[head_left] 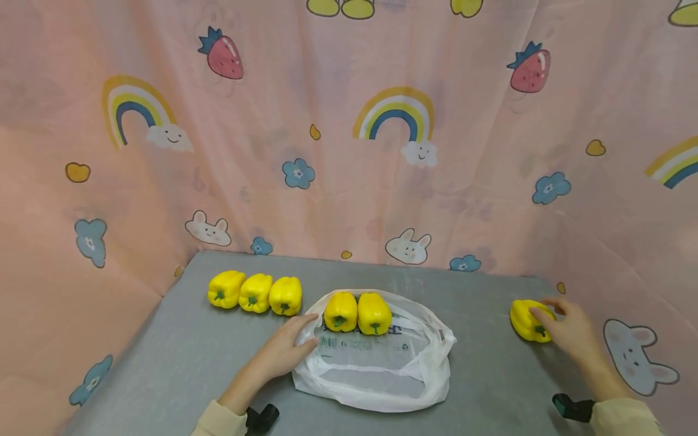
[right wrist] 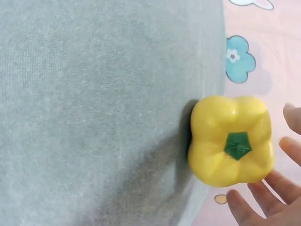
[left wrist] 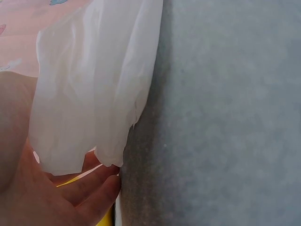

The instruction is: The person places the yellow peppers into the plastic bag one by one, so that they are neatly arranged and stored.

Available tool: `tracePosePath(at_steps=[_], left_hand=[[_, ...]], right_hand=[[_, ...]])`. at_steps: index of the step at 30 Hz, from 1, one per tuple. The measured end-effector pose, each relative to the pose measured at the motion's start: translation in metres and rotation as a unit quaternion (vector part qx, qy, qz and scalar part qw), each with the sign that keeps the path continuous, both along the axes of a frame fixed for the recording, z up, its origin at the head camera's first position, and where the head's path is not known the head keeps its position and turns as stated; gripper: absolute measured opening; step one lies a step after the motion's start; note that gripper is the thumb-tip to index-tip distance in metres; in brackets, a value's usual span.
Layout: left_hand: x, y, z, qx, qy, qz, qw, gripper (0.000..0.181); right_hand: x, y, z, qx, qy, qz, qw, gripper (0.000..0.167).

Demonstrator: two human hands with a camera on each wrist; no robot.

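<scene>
A white plastic bag (head_left: 371, 396) lies on the grey table with its mouth spread wide. Two yellow bell peppers (head_left: 374, 313) are at the bag's far side, within its rim. My left hand (head_left: 278, 351) is at the bag's left edge, fingers and thumb apart. In the left wrist view, white film (left wrist: 89, 94) hangs in front of some of its fingers (left wrist: 94, 188). Far to the right, my right hand (head_left: 572, 333) reaches around a single yellow bell pepper (right wrist: 230, 141) with spread fingers. The right wrist view shows space between thumb and pepper, and fingertips (right wrist: 273, 181) beside its lower edge.
Three more yellow bell peppers (head_left: 255, 293) stand in a row at the back left of the grey table (head_left: 180, 363). A pink patterned curtain (head_left: 327, 212) hangs behind and along the sides. Black wrist devices (head_left: 572, 407) sit below both hands.
</scene>
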State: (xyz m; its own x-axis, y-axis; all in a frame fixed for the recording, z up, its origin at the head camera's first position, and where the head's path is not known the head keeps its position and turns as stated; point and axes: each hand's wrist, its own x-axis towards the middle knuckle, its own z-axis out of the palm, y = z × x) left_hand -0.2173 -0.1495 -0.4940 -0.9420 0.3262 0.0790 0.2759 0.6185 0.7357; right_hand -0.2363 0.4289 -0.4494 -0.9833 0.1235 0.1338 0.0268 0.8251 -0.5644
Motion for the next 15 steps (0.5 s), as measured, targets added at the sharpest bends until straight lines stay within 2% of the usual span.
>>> tracePosePath(at_steps=[7, 15], left_hand=[[0.0003, 0.0003, -0.0001, -0.001, -0.001, 0.001, 1.0, 0.052], [-0.0002, 0.0003, 0.0007, -0.001, -0.001, 0.0, 1.0, 0.052]], right_hand=[[-0.0016, 0.0022, -0.001, -0.003, -0.053, 0.007, 0.9985, 0.077], [0.0001, 0.0006, -0.0012, -0.01, -0.055, 0.026, 0.9981, 0.076]])
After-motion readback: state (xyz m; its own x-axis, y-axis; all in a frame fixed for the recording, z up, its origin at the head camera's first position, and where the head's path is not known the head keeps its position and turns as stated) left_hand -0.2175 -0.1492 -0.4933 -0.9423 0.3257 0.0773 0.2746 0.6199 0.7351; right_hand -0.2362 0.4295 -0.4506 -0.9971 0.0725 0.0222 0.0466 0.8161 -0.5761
